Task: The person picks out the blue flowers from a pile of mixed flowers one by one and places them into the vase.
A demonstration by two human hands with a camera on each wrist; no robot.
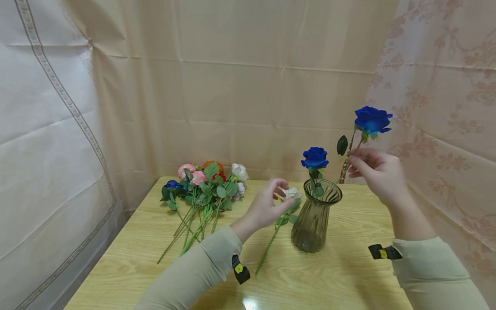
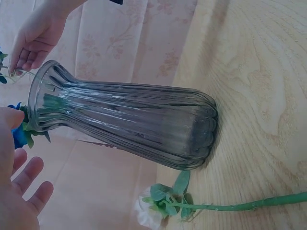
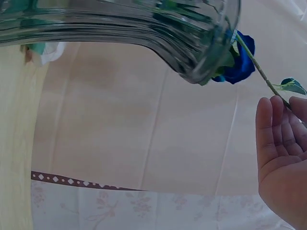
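Note:
My right hand (image 1: 381, 172) pinches the stem of a blue rose (image 1: 373, 120) between thumb and fingers, up to the right of the vase. In the right wrist view the stem (image 3: 259, 69) slants from the fingertips toward the vase mouth. The ribbed, smoky glass vase (image 1: 311, 228) stands upright on the table. A second blue rose (image 1: 314, 158) rises from its mouth. My left hand (image 1: 267, 204) is left of the vase with fingers spread loosely, holding nothing. Just below it a white rose (image 1: 291, 193) with a green stem lies on the table.
A pile of artificial flowers lies at the table's left back: pink blooms (image 1: 187, 171), a white one (image 1: 240, 171), orange, red and blue ones, with stems (image 1: 193, 230) toward the front. Curtains (image 1: 232, 94) hang behind the wooden table (image 1: 128, 258) and at both sides.

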